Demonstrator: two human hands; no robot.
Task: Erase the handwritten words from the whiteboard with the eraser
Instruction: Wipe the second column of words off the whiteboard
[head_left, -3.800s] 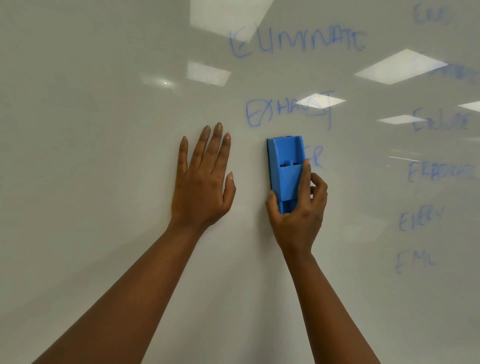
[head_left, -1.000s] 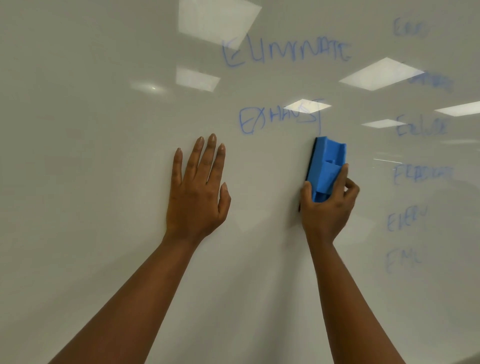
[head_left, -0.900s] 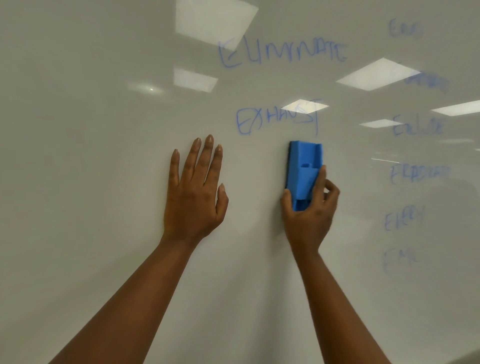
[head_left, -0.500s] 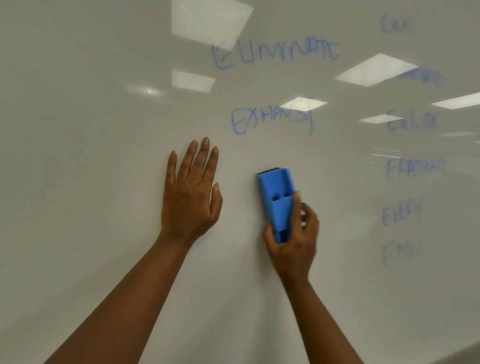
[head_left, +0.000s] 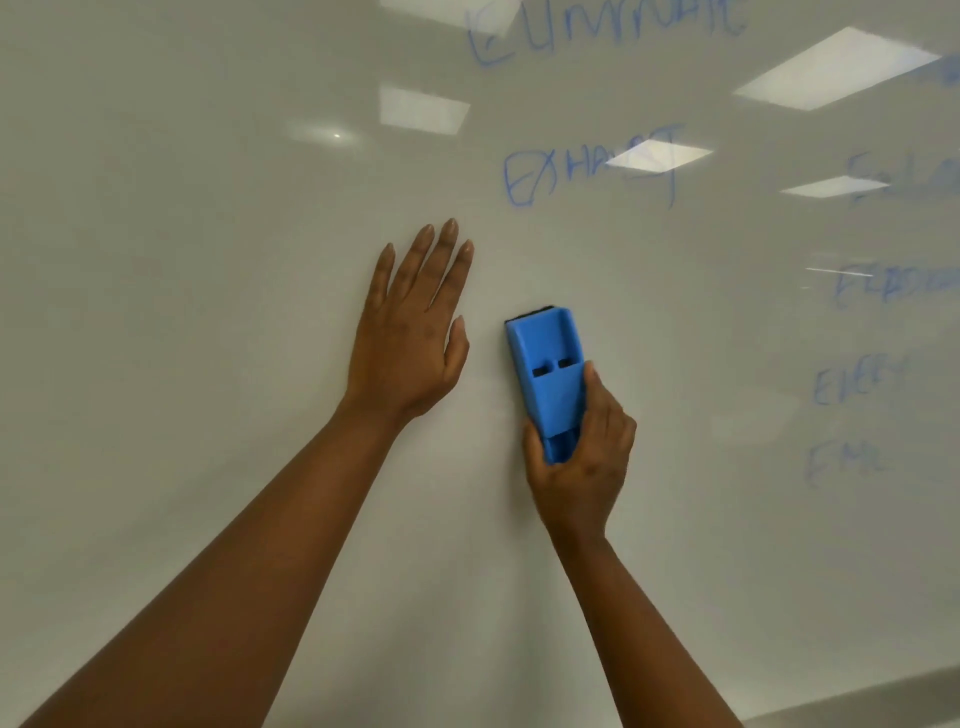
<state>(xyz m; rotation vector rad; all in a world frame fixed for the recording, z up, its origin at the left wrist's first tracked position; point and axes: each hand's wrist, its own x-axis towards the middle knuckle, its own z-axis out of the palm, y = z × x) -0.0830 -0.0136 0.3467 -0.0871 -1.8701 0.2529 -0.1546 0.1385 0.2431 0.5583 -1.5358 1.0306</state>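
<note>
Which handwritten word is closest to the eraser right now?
EXHAUST, directly above the eraser held by the right hand; the other words sit farther off.

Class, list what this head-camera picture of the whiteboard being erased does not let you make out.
- Middle letters of EXHAUST: washed out by a ceiling-light reflection.
- Right-hand column of words: blurred, some cut by the right edge.
- Top word: clipped by the top edge.
- Eraser pad: hidden against the board; right hand covers its lower end.
</note>
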